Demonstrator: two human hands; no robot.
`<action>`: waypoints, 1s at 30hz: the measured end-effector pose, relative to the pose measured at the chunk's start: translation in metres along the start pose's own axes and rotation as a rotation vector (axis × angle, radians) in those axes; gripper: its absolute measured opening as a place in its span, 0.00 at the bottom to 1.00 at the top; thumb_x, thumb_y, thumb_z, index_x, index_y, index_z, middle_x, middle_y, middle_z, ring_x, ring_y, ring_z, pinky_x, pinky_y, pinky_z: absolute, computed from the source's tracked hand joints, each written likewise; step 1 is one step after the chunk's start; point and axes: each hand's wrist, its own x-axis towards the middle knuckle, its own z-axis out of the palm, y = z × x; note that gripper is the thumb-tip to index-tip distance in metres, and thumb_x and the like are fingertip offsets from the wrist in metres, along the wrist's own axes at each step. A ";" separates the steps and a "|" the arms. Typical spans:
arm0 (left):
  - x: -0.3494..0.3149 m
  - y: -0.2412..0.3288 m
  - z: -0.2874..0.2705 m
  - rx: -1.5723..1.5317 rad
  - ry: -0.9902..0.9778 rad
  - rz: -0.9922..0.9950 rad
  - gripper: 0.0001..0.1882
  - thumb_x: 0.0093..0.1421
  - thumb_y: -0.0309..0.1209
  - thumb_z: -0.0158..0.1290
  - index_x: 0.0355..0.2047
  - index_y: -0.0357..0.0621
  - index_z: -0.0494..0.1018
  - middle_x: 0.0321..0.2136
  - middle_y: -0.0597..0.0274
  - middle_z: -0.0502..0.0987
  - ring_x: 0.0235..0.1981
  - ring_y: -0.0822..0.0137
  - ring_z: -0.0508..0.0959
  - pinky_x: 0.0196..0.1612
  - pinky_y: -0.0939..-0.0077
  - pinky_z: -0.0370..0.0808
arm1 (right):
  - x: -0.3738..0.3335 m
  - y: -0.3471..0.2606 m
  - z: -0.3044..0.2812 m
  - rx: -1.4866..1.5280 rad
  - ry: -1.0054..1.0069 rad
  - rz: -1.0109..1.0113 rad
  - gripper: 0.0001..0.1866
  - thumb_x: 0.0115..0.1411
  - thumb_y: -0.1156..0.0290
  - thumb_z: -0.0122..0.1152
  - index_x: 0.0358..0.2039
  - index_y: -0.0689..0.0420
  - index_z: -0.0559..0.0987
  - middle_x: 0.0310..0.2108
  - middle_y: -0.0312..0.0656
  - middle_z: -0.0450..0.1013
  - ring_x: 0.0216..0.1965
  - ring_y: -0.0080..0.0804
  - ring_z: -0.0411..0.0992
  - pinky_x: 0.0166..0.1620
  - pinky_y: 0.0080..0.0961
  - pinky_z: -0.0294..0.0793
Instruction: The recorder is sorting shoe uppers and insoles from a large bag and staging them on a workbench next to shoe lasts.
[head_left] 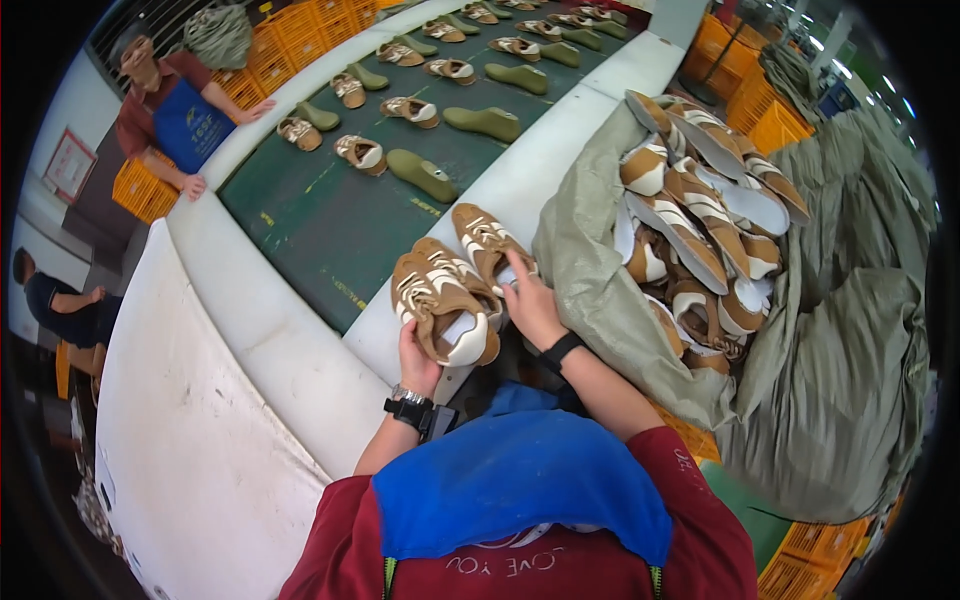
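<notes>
My left hand [420, 362] grips a brown shoe upper [420, 290] with white stripes and laces by its heel end, tilted above the near edge of the white belt frame. Close against it lies a second, matching shoe upper [447, 262], partly covered by the first. My right hand [536, 310] has its fingers at the opening of a third brown-and-white shoe upper [482, 232], just to the right. The index finger lies along that upper's inside edge; the other fingers are partly hidden.
Ahead is a green conveyor belt [290, 240] carrying rows of shoe uppers and green shoe lasts [420, 175]. At right, a grey-green sack [590, 230] overflows with more uppers [700, 210]. A co-worker [175, 110] stands across the belt. Orange crates [275, 50] line the back; a white panel [200, 400] is left.
</notes>
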 end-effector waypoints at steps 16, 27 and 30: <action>-0.053 0.063 0.037 0.067 0.070 0.219 0.25 0.60 0.41 0.34 0.52 0.38 0.63 0.49 0.55 0.69 0.51 0.58 0.69 0.56 0.62 0.63 | 0.021 -0.032 -0.238 -0.355 -0.001 0.114 0.11 0.51 0.66 0.59 0.35 0.55 0.77 0.24 0.46 0.74 0.25 0.44 0.73 0.31 0.35 0.72; -0.029 0.056 0.120 0.293 -0.202 0.293 0.26 0.61 0.35 0.43 0.58 0.40 0.54 0.53 0.57 0.64 0.52 0.64 0.66 0.55 0.68 0.63 | 0.050 0.113 -0.385 0.218 0.168 0.424 0.25 0.52 0.73 0.56 0.52 0.65 0.67 0.46 0.46 0.69 0.46 0.31 0.69 0.48 0.24 0.67; -0.029 0.057 0.135 0.361 -0.200 0.328 0.28 0.59 0.34 0.46 0.58 0.40 0.53 0.53 0.56 0.64 0.52 0.63 0.66 0.55 0.69 0.63 | 0.047 0.089 -0.398 0.441 0.238 0.300 0.23 0.54 0.73 0.56 0.52 0.64 0.67 0.43 0.41 0.69 0.41 0.25 0.69 0.45 0.21 0.69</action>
